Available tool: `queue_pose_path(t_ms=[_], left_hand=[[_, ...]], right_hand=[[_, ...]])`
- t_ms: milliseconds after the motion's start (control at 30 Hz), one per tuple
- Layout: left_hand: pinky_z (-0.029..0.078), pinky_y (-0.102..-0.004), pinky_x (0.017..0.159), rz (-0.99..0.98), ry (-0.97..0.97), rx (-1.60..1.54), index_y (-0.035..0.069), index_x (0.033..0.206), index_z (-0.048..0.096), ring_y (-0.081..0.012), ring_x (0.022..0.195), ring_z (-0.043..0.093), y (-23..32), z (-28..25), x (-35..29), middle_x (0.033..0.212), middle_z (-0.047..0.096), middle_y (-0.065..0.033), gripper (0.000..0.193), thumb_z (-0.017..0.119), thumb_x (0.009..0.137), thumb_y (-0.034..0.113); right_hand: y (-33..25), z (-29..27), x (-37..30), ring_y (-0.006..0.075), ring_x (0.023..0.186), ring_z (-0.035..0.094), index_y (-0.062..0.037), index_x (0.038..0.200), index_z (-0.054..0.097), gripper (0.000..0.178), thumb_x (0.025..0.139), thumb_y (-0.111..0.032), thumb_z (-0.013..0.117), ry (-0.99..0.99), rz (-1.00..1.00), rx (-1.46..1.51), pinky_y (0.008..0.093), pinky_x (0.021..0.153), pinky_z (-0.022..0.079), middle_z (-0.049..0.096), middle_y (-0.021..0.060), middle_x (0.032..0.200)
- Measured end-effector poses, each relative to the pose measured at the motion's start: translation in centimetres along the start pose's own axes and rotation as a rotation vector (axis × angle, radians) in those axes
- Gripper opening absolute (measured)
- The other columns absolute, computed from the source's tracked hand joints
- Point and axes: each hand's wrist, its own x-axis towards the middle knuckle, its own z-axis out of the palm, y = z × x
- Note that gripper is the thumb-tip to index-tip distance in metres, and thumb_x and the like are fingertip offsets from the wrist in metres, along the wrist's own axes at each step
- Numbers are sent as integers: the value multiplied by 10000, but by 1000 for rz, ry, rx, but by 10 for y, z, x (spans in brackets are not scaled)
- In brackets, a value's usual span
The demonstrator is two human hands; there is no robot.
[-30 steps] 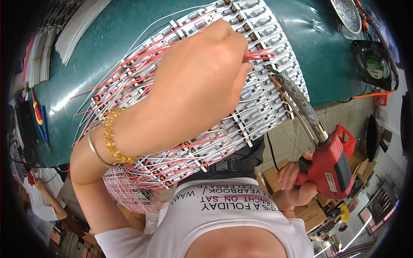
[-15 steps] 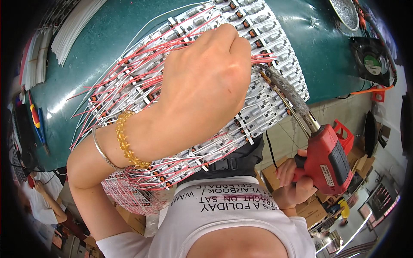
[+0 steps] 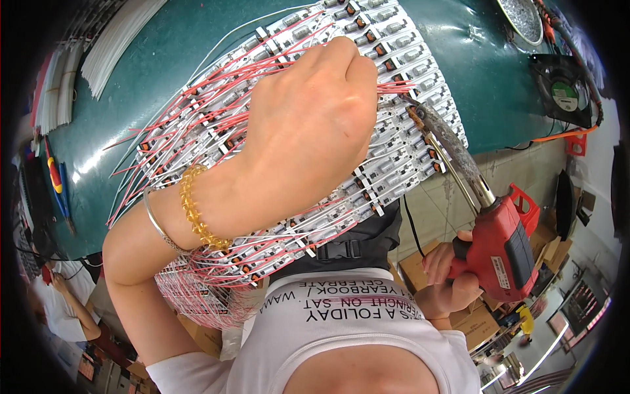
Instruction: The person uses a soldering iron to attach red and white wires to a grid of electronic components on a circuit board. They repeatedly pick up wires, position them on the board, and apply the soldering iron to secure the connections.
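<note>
My left hand is closed above a large panel of small white circuit boards, its fingertips hidden beneath the knuckles. Out of its right side stick the ends of a bunch of red wires, pinched in it. My right hand grips a red soldering gun by its handle. The gun's metal barrel slants up and left, and its dark tip is just below the wire ends; whether it touches a board cannot be made out. More red and white wires trail from the boards to the left.
The panel overhangs the near edge of a green table. Screwdrivers and bundled white strips lie left. At right are a small black fan, a metal dish and an orange cable. A person sits at lower left.
My left hand has shifted slightly left with the wires. The soldering gun's tip has moved a little right, and the panel appears shifted slightly left.
</note>
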Motion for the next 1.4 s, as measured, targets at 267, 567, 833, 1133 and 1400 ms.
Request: queue_pose_path(t_ms=[267, 567, 833, 1133, 1400], left_hand=[[436, -341, 567, -21, 88, -145, 10, 804, 573, -282, 685, 556, -1, -4, 2, 801, 557, -96, 108, 646, 761, 78], [432, -290, 509, -7, 28, -171, 20, 813, 604, -217, 582, 562, 3, -13, 3, 689, 578, -105, 42, 625, 798, 54], [404, -220, 535, -24, 21, -293, 19, 866, 591, -98, 585, 511, -6, -23, 7, 727, 592, -32, 53, 611, 822, 41], [413, -183, 687, -197, 199, -829, -49, 971, 562, -53, 750, 509, -14, -60, 3, 836, 570, -28, 147, 507, 911, 73], [389, -215, 600, 117, 253, -355, -28, 1014, 535, -92, 665, 476, -30, -78, -23, 791, 571, -92, 231, 343, 973, 95]], right_hand=[[2, -5, -2, 105, 356, 392, 95, 1177, 398, 754, 806, -537, 574, 56, -13, 90, 236, 386, 350, 418, -2, 464], [5, -15, -9, 97, 355, 391, 85, 1203, 373, 748, 828, -540, 544, 37, 19, 209, 241, 393, 358, 418, -14, 477], [7, -16, -7, 99, 354, 385, 83, 1215, 361, 736, 843, -530, 529, 12, 20, 243, 247, 393, 357, 414, -12, 483], [11, -14, 2, 89, 367, 381, 94, 1239, 331, 696, 883, -482, 491, -64, -21, 342, 225, 378, 341, 403, -12, 502], [12, -14, 3, 119, 345, 380, 93, 1226, 329, 750, 850, -530, 511, -18, 30, 325, 245, 387, 359, 413, 18, 459]])
